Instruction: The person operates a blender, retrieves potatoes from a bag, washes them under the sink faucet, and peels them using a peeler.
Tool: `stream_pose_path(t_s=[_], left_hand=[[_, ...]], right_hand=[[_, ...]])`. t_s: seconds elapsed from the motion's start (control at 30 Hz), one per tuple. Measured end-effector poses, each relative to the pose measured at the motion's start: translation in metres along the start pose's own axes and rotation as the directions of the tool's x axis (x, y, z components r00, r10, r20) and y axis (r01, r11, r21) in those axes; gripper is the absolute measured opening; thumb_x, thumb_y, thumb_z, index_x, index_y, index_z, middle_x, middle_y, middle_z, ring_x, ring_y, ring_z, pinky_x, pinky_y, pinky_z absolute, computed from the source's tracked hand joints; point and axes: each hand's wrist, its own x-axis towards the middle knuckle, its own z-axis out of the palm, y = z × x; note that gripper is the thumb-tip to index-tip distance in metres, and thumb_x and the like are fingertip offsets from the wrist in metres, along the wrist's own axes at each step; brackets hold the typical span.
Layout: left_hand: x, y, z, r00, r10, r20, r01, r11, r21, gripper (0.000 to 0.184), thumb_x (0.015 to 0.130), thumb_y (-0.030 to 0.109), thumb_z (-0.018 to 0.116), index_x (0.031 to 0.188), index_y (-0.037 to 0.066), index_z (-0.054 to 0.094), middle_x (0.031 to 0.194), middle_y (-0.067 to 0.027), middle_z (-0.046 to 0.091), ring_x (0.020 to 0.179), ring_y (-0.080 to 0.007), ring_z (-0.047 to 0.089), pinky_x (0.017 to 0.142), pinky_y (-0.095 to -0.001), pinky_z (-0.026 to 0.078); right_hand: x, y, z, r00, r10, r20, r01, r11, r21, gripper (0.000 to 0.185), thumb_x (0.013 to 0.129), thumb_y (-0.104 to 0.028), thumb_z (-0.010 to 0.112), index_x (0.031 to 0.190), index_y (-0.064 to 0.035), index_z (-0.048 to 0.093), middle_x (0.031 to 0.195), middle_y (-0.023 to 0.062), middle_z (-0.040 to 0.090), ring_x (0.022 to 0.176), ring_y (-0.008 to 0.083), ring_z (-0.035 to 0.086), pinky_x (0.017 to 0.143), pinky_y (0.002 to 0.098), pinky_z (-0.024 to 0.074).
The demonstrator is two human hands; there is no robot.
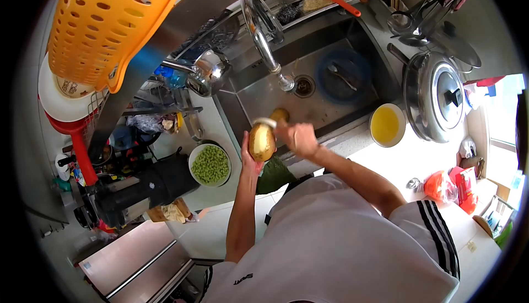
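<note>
Near the front edge of the metal sink (237, 96), my left hand (251, 157) holds a brown potato (262, 143). A pale yellow strip of bare flesh shows along the potato's upper side. My right hand (298, 139) is closed around a peeler (266, 121), whose light-coloured head lies at the potato's top end; the handle is mostly hidden in the fingers. Another brownish, rounded item (280, 115) lies in the sink just behind the potato. A dark green thing (275, 177) is below my hands.
The faucet (264, 44) arches over the sink, which holds a blue bowl (344, 75) with a spoon. A bowl of yellow liquid (386, 125) and a lidded pan (433, 96) stand right. At left are a bowl of green beans (210, 164) and an orange basket (110, 22).
</note>
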Motion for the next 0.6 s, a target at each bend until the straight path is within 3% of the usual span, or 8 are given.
stream_pose_path(t_s=[0.1,0.2,0.27,0.33,0.4,0.43,0.57,0.6], left_hand=[[-0.009,0.008,0.015,0.999,0.008,-0.044,-0.006,0.999,0.035,0.059,0.092,0.054,0.037,0.12,0.004,0.053,0.105,-0.0165,0.062,0.091,-0.0326,0.064,0.067,-0.0452,0.055],[-0.002,0.009,0.014,0.993,0.036,-0.113,-0.03,0.998,0.053,0.057,0.092,0.053,0.037,0.119,0.005,0.054,0.103,-0.0156,0.063,0.087,-0.0319,0.064,0.064,-0.0453,0.055],[0.005,0.009,0.012,0.992,0.03,-0.126,-0.029,1.0,0.011,0.056,0.093,0.053,0.037,0.119,0.006,0.054,0.103,-0.0152,0.063,0.086,-0.0318,0.064,0.063,-0.0452,0.054],[0.001,0.006,0.011,0.996,0.03,-0.09,-0.031,1.0,-0.003,0.056,0.092,0.053,0.037,0.118,0.006,0.054,0.102,-0.0146,0.063,0.086,-0.0319,0.064,0.063,-0.0448,0.055],[-0.004,0.006,0.015,0.998,0.028,-0.053,-0.027,1.0,0.016,0.056,0.092,0.053,0.038,0.118,0.006,0.054,0.102,-0.0145,0.063,0.086,-0.0319,0.065,0.063,-0.0447,0.055],[-0.003,0.006,0.013,0.998,0.02,-0.057,-0.019,1.0,0.009,0.055,0.092,0.052,0.039,0.118,0.006,0.054,0.102,-0.0147,0.063,0.086,-0.0336,0.065,0.063,-0.0455,0.056],[0.006,0.005,0.005,0.991,0.052,-0.122,-0.043,0.996,0.078,0.057,0.091,0.054,0.039,0.118,0.006,0.054,0.104,-0.0163,0.062,0.088,-0.037,0.063,0.061,-0.0468,0.055],[0.004,0.005,0.004,0.995,0.019,-0.099,-0.015,0.999,0.046,0.057,0.091,0.054,0.039,0.118,0.006,0.054,0.104,-0.0163,0.062,0.088,-0.037,0.063,0.061,-0.047,0.055]], right_hand=[[0.006,0.043,0.004,0.985,0.131,0.114,-0.123,0.99,-0.072,0.013,0.089,-0.021,0.05,0.099,-0.0143,0.053,0.063,0.0125,0.063,0.058,0.0299,0.064,0.052,0.0454,0.0488],[0.005,0.001,-0.017,0.984,0.158,-0.082,-0.154,0.987,0.054,0.016,0.087,-0.02,0.049,0.102,-0.0132,0.052,0.061,0.0127,0.063,0.054,0.0293,0.063,0.049,0.0438,0.0481],[0.002,-0.016,-0.017,0.995,-0.041,-0.092,0.028,0.989,-0.143,0.015,0.089,-0.021,0.049,0.099,-0.0103,0.051,0.055,0.0113,0.06,0.048,0.0288,0.061,0.043,0.041,0.0465],[0.009,0.004,-0.012,0.997,-0.066,-0.044,0.062,0.994,-0.095,0.014,0.089,-0.02,0.048,0.1,-0.0109,0.052,0.058,0.0108,0.061,0.049,0.0278,0.062,0.044,0.0409,0.0475],[0.019,0.035,-0.003,0.999,-0.048,0.026,0.052,0.98,-0.19,0.015,0.09,-0.02,0.048,0.101,-0.0107,0.051,0.06,0.0108,0.062,0.05,0.0272,0.063,0.042,0.0401,0.0468],[0.019,0.038,-0.002,0.992,0.123,-0.001,-0.122,0.987,-0.105,0.015,0.09,-0.021,0.047,0.1,-0.0111,0.052,0.06,0.0108,0.062,0.051,0.0265,0.064,0.042,0.0404,0.0468],[0.005,0.004,0.002,0.995,-0.1,-0.022,0.095,0.984,-0.152,0.015,0.09,-0.022,0.047,0.099,-0.0129,0.054,0.061,0.0122,0.063,0.052,0.0296,0.063,0.044,0.0423,0.0475],[0.007,-0.009,-0.006,1.0,0.016,-0.021,-0.017,1.0,-0.024,0.017,0.087,-0.02,0.049,0.101,-0.014,0.057,0.06,0.012,0.062,0.053,0.0302,0.064,0.046,0.042,0.0485]])
